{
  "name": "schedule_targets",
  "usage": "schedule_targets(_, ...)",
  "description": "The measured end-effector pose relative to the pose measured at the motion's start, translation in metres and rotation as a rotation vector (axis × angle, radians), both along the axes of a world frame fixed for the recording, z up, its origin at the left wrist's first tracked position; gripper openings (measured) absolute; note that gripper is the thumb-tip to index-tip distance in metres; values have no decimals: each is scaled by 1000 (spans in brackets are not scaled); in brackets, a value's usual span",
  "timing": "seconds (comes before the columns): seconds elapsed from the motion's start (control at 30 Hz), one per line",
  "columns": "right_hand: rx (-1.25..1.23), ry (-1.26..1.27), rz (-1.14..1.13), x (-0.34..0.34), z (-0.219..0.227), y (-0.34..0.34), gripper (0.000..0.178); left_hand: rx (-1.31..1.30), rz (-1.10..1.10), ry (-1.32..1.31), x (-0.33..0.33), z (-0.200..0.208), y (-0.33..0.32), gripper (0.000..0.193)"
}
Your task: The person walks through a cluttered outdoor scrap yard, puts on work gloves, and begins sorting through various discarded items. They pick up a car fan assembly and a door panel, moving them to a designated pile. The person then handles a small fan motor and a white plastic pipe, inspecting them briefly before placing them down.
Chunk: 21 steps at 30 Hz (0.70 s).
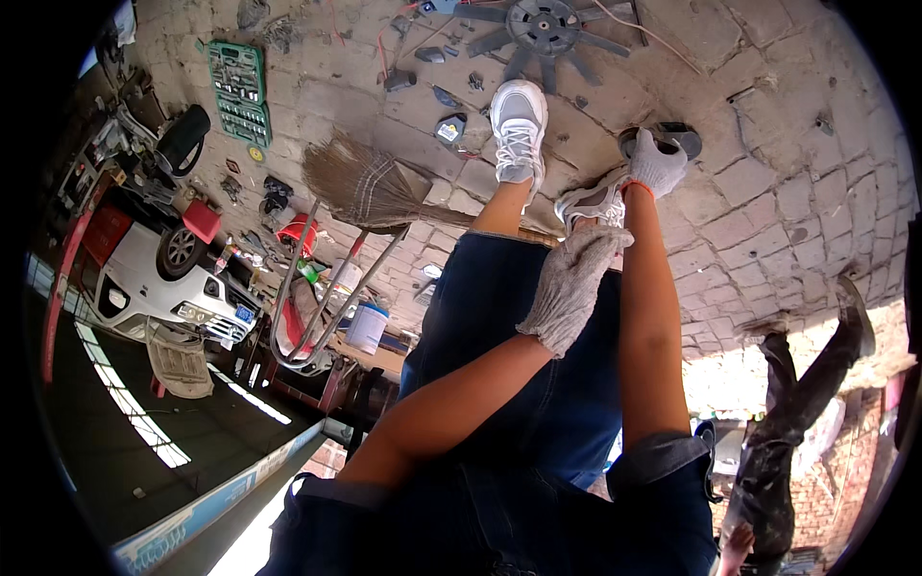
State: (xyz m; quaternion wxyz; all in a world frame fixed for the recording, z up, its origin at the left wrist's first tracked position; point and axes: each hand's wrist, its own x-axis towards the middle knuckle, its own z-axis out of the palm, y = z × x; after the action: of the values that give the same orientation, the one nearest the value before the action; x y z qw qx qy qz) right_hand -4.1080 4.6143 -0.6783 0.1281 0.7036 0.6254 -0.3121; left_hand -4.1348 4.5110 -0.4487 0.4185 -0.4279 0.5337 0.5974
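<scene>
White knitted gloves cover both of my hands. My right hand [658, 171] reaches down beside my right shoe [594, 204], its fingers curled at a dark grey rounded part [684, 141] just above the paving. Much of that part is hidden by the glove. A red band circles my right wrist. My left hand [569, 288] hovers over my lap near the right forearm, fingers drawn together and pointing right; whether anything is inside them is hidden. A black fan with long blades [543, 27] lies on the ground beyond my left shoe [519, 130].
A straw broom [370, 182] lies left of my feet. Beyond it are a green tool case [240, 93], metal tube frame [322, 298], white bucket [367, 328] and white car [163, 288]. Small dark parts [432, 55] lie ahead. Another person's legs [792, 413] show at right.
</scene>
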Motion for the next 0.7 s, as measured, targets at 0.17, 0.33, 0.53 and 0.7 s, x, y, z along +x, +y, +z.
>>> schedule_targets(0.17, 432, -47, 577, 20, -24, 29, 43, 35, -35, -27, 5, -7, 12, 22)
schedule_targets(0.33, 420, -163, 760, 14, -51, 43, 37, 55, -48, -85, 2, -8, 6, 23)
schedule_targets(0.53, 341, -289, 417, -7, -57, 58, 46, 96, 30, -81, 2, -8, 2, 23)
schedule_targets(0.7, 233, -301, 14, -3, -56, 52, 64, 65, 114, -107, -8, -6, -3, 21)
